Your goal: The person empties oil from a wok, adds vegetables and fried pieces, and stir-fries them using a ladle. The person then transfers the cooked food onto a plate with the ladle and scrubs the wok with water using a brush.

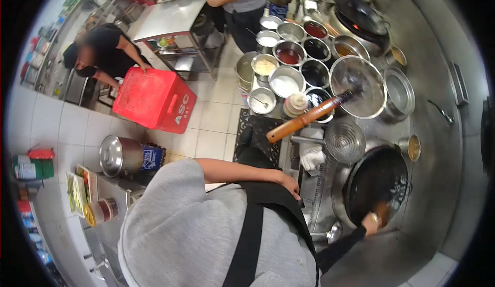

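My right hand [370, 224], below a black sleeve, is closed around a brown wooden-looking handle [382, 212] over the near side of a black wok [368, 189]. The handle is smeared by motion, and I cannot make out the tool's far end. Pale grey streaks show at the wok's far side. My left hand [291, 185] hangs by the stove's front edge, its fingers loosely stretched and holding nothing; whether it touches the edge is unclear. Close by are a folded white cloth [312, 159], a round perforated strainer [345, 141] and a metal ladle [334, 232].
Several metal pots of sauces and powders [286, 82] crowd the counter beyond a wooden-handled pan [358, 87]. A second wok [361, 16] stands at the far end. One person holds a red bin [147, 99] behind me; another stands by a steel table [170, 19].
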Demonstrator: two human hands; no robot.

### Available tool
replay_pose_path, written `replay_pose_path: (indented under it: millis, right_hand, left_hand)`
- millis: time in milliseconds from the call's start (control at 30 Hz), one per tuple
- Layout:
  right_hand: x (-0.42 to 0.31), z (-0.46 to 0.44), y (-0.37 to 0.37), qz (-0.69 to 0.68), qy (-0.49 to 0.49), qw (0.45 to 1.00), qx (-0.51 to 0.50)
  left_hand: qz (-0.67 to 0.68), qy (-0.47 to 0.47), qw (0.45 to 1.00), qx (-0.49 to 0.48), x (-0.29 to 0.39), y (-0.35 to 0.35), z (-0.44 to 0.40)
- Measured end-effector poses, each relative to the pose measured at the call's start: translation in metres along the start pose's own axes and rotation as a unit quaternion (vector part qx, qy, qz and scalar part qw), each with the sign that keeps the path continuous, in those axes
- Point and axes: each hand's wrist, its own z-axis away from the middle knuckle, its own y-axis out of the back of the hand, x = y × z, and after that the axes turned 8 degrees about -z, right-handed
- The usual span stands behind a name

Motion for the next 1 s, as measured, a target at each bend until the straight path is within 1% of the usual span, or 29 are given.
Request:
replay_pose_path:
  millis: [33, 67, 100, 133, 167, 200, 233, 300, 333, 367, 400, 433, 467, 500, 533, 567, 600, 633, 667, 700, 733, 767, 800, 833, 867, 900, 933, 967, 1000]
  right_hand:
    - [-0.034, 0.013, 0.009, -0.058, 0.059, 0.995, -0.049]
    - [-0.053, 0.020, 0.003, -0.208, 0.060, 0.975, -0.059]
    - [-0.052, 0.018, -0.020, -0.377, 0.118, 0.912, -0.108]
    - [-0.080, 0.038, 0.012, -0.468, 0.006, 0.855, -0.224]
    - [-0.123, 0.071, 0.069, -0.529, -0.078, 0.804, -0.262]
    - [-0.115, 0.070, 0.074, -0.530, -0.058, 0.805, -0.261]
    - [-0.106, 0.068, 0.077, -0.532, -0.037, 0.805, -0.261]
    - [-0.080, 0.056, 0.078, -0.498, -0.037, 0.817, -0.290]
    - [-0.055, 0.046, 0.077, -0.480, -0.046, 0.823, -0.300]
    - [-0.018, 0.028, 0.049, -0.437, -0.025, 0.856, -0.274]
    - [0.003, 0.019, 0.044, -0.371, 0.028, 0.896, -0.243]
    - [-0.003, 0.025, 0.066, -0.168, 0.119, 0.968, -0.141]
    - [0.010, 0.014, 0.054, -0.109, 0.100, 0.983, -0.107]
    - [0.002, 0.020, 0.050, -0.128, 0.030, 0.989, -0.069]
    - [-0.009, 0.024, 0.045, -0.098, 0.007, 0.995, -0.032]
    - [-0.024, 0.025, 0.045, -0.103, 0.016, 0.992, -0.070]
    - [-0.043, 0.027, 0.043, -0.106, 0.004, 0.988, -0.108]
    - [-0.069, 0.039, 0.050, -0.171, 0.020, 0.979, -0.113]
    - [-0.085, 0.051, 0.051, -0.260, 0.020, 0.955, -0.145]
    - [-0.086, 0.059, 0.034, -0.378, 0.052, 0.910, -0.163]
    - [-0.095, 0.063, 0.046, -0.472, 0.093, 0.854, -0.198]
    - [-0.093, 0.055, 0.046, -0.521, 0.070, 0.827, -0.197]
    - [-0.055, 0.028, -0.010, -0.618, 0.006, 0.755, -0.220]
    - [-0.036, 0.009, -0.010, -0.449, -0.035, 0.875, -0.177]
    - [-0.035, 0.008, 0.000, -0.350, -0.036, 0.935, -0.046]
    - [-0.057, 0.009, 0.008, -0.210, -0.153, 0.965, 0.022]
    - [-0.076, 0.010, 0.018, -0.161, -0.195, 0.968, -0.007]
    - [-0.097, 0.012, 0.021, -0.165, -0.198, 0.966, -0.008]
    - [-0.114, 0.006, 0.016, -0.207, -0.188, 0.959, -0.043]
  left_hand:
    - [-0.019, -0.012, 1.000, -0.013, 0.008, 0.004, -0.004]
    - [-0.037, -0.017, 0.999, -0.031, 0.006, 0.004, -0.012]
    - [-0.047, -0.020, 0.998, -0.023, 0.008, 0.007, -0.016]
    - [-0.052, -0.021, 0.998, -0.017, 0.011, 0.006, -0.018]
    - [-0.058, -0.018, 0.998, -0.009, 0.014, 0.009, -0.016]
    - [-0.020, -0.022, 0.999, -0.017, 0.032, 0.023, -0.003]
    - [0.016, -0.047, 0.999, -0.019, 0.040, 0.025, 0.000]
    - [0.086, -0.097, 0.991, -0.029, 0.050, 0.025, 0.003]
    - [0.114, -0.145, 0.981, -0.053, 0.055, 0.024, 0.005]
    - [0.124, -0.133, 0.980, -0.081, 0.057, 0.026, 0.006]
    - [0.132, -0.123, 0.977, -0.116, 0.058, 0.027, 0.008]
    - [0.137, -0.113, 0.972, -0.152, 0.059, 0.028, 0.008]
    - [0.163, -0.117, 0.962, -0.186, 0.060, 0.033, 0.011]
    - [0.180, -0.120, 0.959, -0.185, 0.061, 0.033, 0.015]
    - [0.193, -0.123, 0.955, -0.187, 0.061, 0.035, 0.017]
    - [0.200, -0.126, 0.953, -0.191, 0.062, 0.038, 0.017]
    - [0.184, -0.126, 0.954, -0.202, 0.061, 0.039, 0.013]
    - [0.163, -0.127, 0.955, -0.213, 0.060, 0.041, 0.009]
    - [0.156, -0.142, 0.954, -0.215, 0.062, 0.044, 0.007]
    - [0.133, -0.159, 0.954, -0.217, 0.063, 0.049, 0.006]
    - [0.123, -0.149, 0.953, -0.232, 0.066, 0.054, 0.005]
    - [0.114, -0.135, 0.955, -0.239, 0.070, 0.060, 0.005]
    - [0.120, -0.127, 0.952, -0.250, 0.075, 0.065, 0.006]
    - [0.129, -0.120, 0.946, -0.272, 0.075, 0.064, 0.007]
    - [0.136, -0.113, 0.941, -0.289, 0.076, 0.064, 0.004]
    - [0.143, -0.107, 0.937, -0.301, 0.077, 0.067, 0.001]
    - [0.136, -0.090, 0.933, -0.320, 0.081, 0.072, 0.000]
    - [0.122, -0.099, 0.933, -0.324, 0.081, 0.075, -0.001]
    - [0.109, -0.110, 0.933, -0.326, 0.080, 0.078, -0.002]
